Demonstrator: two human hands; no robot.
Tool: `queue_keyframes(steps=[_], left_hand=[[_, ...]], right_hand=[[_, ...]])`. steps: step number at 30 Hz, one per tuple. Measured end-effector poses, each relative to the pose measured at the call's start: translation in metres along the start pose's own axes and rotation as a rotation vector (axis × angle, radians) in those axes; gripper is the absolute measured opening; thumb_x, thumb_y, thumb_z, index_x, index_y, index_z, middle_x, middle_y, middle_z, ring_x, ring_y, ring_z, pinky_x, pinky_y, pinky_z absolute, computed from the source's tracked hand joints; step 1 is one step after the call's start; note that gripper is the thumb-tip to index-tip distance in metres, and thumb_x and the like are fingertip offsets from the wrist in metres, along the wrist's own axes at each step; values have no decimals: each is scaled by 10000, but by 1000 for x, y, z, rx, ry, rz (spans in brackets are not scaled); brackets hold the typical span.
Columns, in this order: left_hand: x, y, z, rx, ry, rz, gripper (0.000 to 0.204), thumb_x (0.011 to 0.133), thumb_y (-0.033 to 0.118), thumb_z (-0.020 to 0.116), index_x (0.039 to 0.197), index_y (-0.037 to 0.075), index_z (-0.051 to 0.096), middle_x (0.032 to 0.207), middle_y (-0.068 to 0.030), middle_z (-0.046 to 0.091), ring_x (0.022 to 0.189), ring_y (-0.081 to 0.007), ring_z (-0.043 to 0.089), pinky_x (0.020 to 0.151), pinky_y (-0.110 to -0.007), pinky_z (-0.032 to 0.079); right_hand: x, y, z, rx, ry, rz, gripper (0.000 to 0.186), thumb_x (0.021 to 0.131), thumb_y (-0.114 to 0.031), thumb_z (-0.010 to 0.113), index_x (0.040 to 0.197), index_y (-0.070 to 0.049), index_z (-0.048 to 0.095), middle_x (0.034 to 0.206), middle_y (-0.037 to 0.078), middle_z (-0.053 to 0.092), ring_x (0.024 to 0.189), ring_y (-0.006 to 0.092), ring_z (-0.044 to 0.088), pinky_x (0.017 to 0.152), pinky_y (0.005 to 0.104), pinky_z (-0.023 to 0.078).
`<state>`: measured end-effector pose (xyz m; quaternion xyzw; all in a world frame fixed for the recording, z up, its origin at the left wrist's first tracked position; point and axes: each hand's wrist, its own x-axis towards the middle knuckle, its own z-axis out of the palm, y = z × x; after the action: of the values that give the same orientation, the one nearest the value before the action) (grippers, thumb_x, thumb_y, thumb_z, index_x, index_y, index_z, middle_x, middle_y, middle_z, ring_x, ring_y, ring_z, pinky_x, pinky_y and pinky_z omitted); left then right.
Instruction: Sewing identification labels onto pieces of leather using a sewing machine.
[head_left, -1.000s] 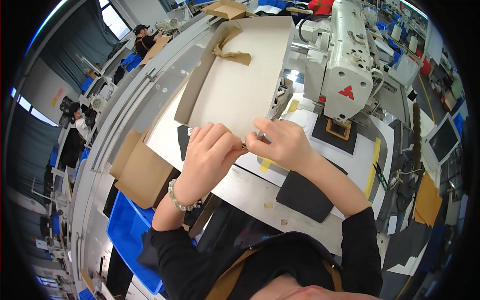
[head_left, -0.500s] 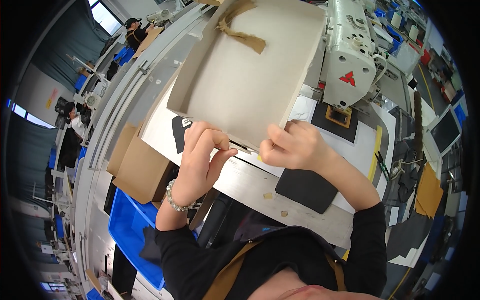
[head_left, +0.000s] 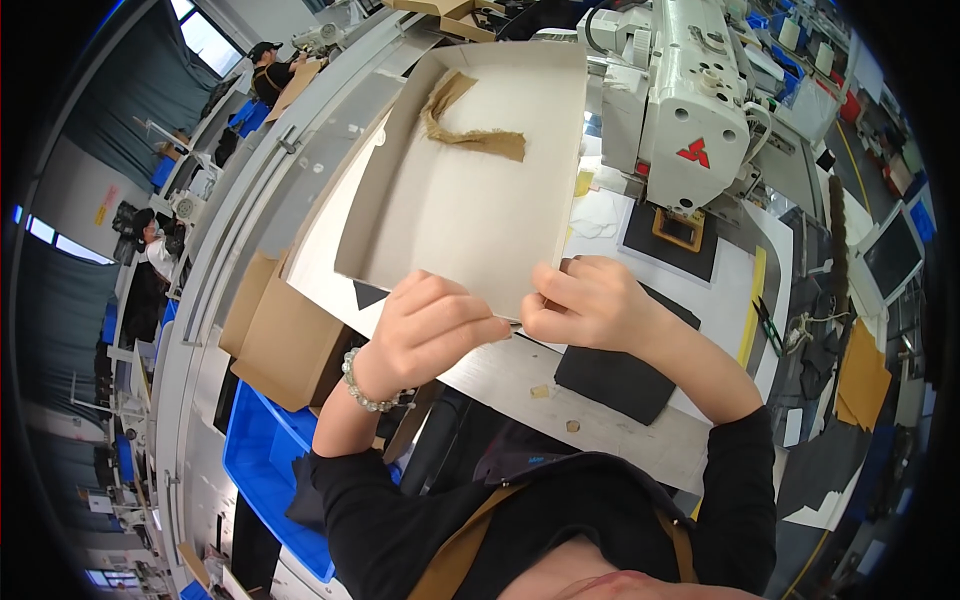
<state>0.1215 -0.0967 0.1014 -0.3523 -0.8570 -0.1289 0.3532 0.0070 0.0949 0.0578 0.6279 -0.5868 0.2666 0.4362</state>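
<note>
A shallow off-white cardboard box [head_left: 480, 220] with a crumpled tan scrap [head_left: 475, 140] inside extends away from me over the work table. My left hand [head_left: 430, 330], with a bead bracelet at the wrist, is closed on the box's near edge. Opposite it, my right hand [head_left: 580, 305] grips the same edge at the right corner, fingers curled. Just below and right of that hand lies a folded dark grey piece [head_left: 620, 385].
A white sewing machine [head_left: 700, 130] holds a small gold frame [head_left: 677, 230]. A brown carton [head_left: 285, 345] and blue bin [head_left: 255, 465] are at left; scissors [head_left: 768, 325] and a tablet-like screen [head_left: 893, 255] at right. Two co-workers [head_left: 275, 75], [head_left: 150, 250] sit along the left.
The box was tilted up and shifted farther away half a second ago; it is now lower and nearer me. Both hands have moved slightly toward me with it, and my left fingers curl over its edge.
</note>
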Motion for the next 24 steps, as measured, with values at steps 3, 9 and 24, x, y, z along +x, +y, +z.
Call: queue_keyframes(steps=[3, 9, 24], left_hand=[[-4, 9, 6, 55, 52, 146, 252, 620, 131, 718, 864, 68, 715, 837, 12, 613, 703, -130, 547, 581, -259, 380], [-18, 17, 10, 140, 62, 313, 235, 634, 100, 717, 865, 58, 712, 858, 8, 587, 725, -114, 535, 583, -250, 389], [-35, 10, -8, -478, 373, -564, 215, 756, -106, 725, 893, 27, 626, 784, -63, 656, 688, -132, 606, 618, -221, 453]], right_hand=[[-3, -5, 3, 90, -30, 32, 222, 607, -33, 643, 723, -151, 495, 732, 2, 434, 455, 96, 367, 398, 226, 321], [-5, -12, 10, 175, -28, 52, 199, 615, -42, 639, 697, -141, 487, 689, 0, 360, 455, 100, 374, 406, 228, 321], [-36, -43, 73, 206, -149, -69, 205, 728, -140, 652, 742, -151, 448, 690, 5, 397, 471, 100, 476, 421, 239, 398]])
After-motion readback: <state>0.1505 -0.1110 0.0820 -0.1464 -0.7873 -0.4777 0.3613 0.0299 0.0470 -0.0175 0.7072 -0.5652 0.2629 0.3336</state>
